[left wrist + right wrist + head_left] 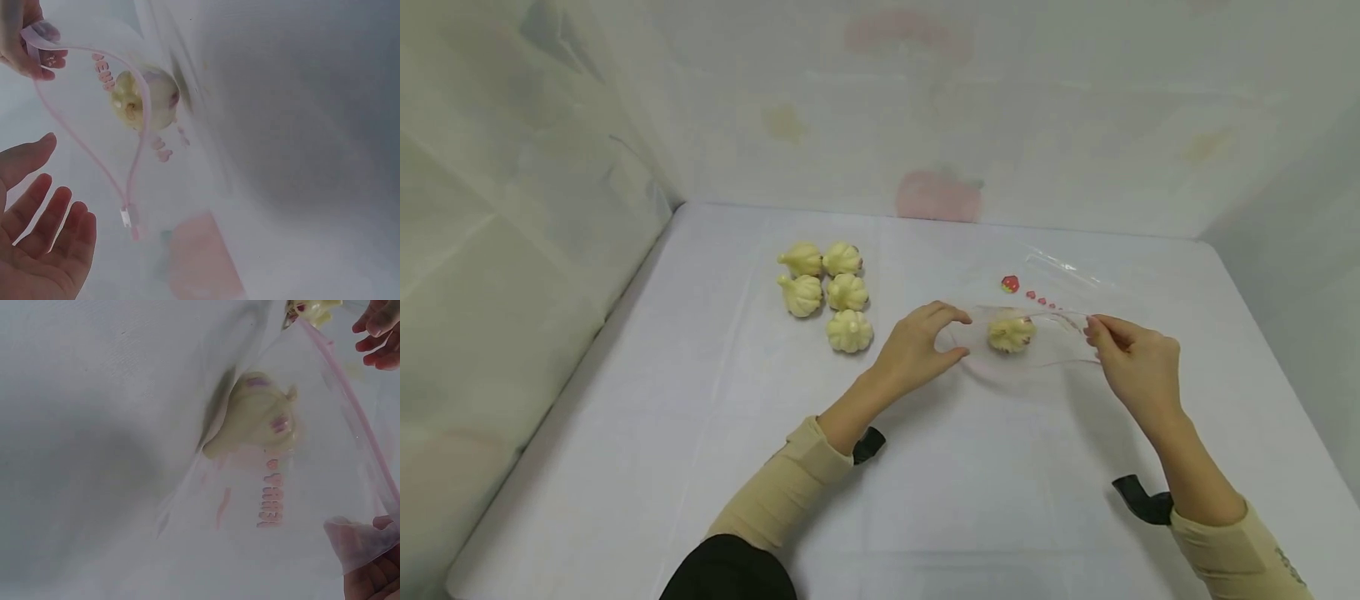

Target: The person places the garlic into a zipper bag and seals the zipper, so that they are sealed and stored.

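Note:
One pale yellow garlic bulb (1011, 333) lies inside a clear zip bag (270, 506) with pink lettering. The bag's mouth gapes, edged by a pink zip strip (147, 103) with a white slider (125, 217). My right hand (1138, 367) pinches a corner of the mouth between thumb and fingers. At the bag's left side in the head view is my left hand (921, 342), its fingers spread and relaxed. The left wrist view shows that hand (47, 234) apart from the zip strip, holding nothing.
Several loose garlic bulbs (847, 292) stand in a cluster left of the bag. Behind the bag, clear plastic film (1067, 267) lies on the white table (625, 417), near a red strawberry print (1011, 284) and small hearts. White sheeting (1075, 125) borders the table's back and sides.

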A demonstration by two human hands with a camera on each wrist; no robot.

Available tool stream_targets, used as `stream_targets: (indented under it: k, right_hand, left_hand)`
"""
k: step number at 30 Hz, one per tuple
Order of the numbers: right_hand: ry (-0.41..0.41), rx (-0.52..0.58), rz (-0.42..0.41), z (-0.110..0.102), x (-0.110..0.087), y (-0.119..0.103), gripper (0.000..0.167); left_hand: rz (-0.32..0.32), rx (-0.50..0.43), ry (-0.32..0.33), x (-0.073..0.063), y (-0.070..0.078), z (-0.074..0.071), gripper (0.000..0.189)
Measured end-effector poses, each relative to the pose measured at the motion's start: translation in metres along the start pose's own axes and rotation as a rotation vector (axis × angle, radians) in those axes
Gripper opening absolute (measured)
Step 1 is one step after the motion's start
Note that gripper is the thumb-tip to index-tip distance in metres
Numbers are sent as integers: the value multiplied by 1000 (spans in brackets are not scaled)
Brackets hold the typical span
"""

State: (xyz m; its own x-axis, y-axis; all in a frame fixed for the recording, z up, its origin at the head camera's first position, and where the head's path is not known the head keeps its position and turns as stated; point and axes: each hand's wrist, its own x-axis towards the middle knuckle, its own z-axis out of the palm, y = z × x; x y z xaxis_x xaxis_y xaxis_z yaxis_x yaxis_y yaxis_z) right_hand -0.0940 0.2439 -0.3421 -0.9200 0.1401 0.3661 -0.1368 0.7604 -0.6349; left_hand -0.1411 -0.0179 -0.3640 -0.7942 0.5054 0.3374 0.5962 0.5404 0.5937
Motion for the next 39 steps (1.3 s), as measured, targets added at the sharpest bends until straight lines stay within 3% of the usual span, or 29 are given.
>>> stream_targets:
  k: [15,27,33,39]
  right_hand:
    - [1,37,8,0,1,-1,26]
    - [-2,34,18,2,1,2,27]
    - [4,39,5,2,1,3,27]
    - [8,38,-11,2,1,2,26]
  left_hand:
    - [-33,-69,35,-24,-15,-15,35]
    - [-62,-102,149,-40,-33,-38,38]
    - [-80,-77,186,-45,-41,-46,38]
    - [-111,5,202,-49,-46,-55,42]
